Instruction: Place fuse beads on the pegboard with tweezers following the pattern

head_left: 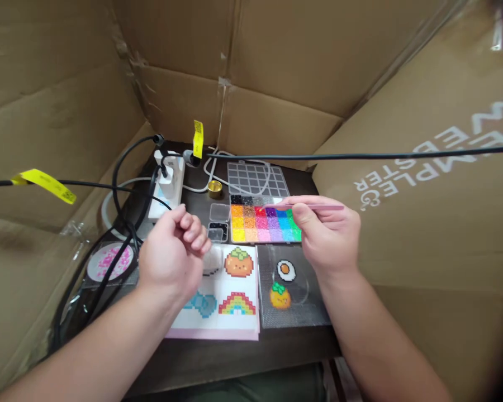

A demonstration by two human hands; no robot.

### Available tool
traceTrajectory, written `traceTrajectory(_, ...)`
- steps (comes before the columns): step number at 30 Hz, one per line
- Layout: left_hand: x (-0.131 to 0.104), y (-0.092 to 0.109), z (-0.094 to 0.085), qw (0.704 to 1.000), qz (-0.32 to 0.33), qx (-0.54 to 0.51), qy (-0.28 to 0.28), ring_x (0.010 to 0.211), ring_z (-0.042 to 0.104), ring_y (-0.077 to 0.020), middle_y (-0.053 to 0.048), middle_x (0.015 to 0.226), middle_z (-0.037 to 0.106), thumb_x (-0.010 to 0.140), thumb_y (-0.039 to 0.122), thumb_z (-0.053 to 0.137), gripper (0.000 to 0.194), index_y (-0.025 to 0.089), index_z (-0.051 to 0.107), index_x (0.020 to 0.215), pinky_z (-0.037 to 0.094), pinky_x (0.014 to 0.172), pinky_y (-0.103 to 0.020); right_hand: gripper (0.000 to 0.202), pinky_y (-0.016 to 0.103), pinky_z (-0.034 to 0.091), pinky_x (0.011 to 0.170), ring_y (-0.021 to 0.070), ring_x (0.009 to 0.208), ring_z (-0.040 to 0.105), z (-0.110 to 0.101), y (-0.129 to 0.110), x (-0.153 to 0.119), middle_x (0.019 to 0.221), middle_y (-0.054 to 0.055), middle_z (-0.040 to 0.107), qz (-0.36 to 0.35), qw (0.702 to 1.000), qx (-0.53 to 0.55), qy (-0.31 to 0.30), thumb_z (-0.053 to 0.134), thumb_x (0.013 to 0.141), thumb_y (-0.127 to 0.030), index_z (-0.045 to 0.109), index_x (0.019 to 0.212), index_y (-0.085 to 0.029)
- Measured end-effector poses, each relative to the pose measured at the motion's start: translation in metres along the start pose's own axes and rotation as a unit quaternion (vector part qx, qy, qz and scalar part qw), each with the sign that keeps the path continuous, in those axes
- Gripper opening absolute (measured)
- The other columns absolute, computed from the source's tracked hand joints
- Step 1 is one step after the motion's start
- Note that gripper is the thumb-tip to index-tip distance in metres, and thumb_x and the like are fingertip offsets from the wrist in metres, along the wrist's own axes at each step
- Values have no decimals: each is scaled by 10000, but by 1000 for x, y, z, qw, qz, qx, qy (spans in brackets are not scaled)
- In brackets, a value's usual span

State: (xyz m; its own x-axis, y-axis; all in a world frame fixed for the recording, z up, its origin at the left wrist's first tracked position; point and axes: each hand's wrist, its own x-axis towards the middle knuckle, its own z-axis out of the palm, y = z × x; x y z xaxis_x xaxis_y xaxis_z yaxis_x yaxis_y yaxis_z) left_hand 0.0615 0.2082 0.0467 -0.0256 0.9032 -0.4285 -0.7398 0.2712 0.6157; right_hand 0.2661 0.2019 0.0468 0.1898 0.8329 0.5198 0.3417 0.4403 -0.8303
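Pink tweezers (324, 207) are pinched in my right hand (331, 231), held level with the tip pointing left. That tip is over the red compartment of the bead box (237, 231), whose compartments hold small beads sorted by colour. Curled loosely, my left hand (174, 251) hovers over the left part of a pattern sheet (235, 326) and hides some of its drawings; nothing shows in its fingers. To the right of the sheet, a clear pegboard (295, 318) bears a bead fried egg (286, 271) and an orange bead persimmon (280, 297) with green leaves.
A small container of black beads (218, 231) and a gold tin (214, 188) stand by the bead box. Behind lies a clear gridded lid (255, 177). A power strip (167, 190), black cables and a round dish of pink beads (109, 261) are leftward. Cardboard walls (276, 111) enclose the table.
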Motion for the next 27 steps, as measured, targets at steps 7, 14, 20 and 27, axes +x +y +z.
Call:
traceTrajectory(7, 1, 2, 0, 999, 30, 10, -10, 408, 262, -86, 46, 488, 265, 887, 225, 428, 331, 200, 322, 575, 237, 417, -236, 98, 365, 622, 749, 197, 769, 745, -35, -10, -70, 826, 38, 783, 0, 997, -22, 75, 695, 884, -236, 785, 847, -223)
traceTrajectory(14, 0, 1, -2, 999, 37, 0, -8, 409, 258, -81, 44, 496, 251, 883, 251, 484, 347, 204, 327, 577, 230, 422, -241, 135, 365, 630, 749, 220, 801, 751, -59, 0, -147, 834, 56, 786, 85, 987, -119, 60, 676, 875, -211, 798, 824, -235)
traceTrajectory(20, 2, -1, -4, 999, 36, 7, -18, 419, 257, -87, 39, 498, 254, 877, 242, 483, 330, 207, 324, 589, 234, 422, -246, 138, 360, 637, 746, 226, 782, 758, -66, 5, -164, 831, 58, 791, 126, 978, -149, 75, 680, 865, -246, 807, 810, -237)
traceTrajectory(27, 0, -1, -3, 999, 24, 5, -23, 415, 250, -88, 43, 498, 256, 884, 220, 471, 321, 205, 329, 597, 236, 418, -241, 139, 374, 636, 777, 232, 810, 760, -63, 13, -169, 858, 69, 794, 140, 975, -148, 89, 686, 864, -279, 811, 829, -229)
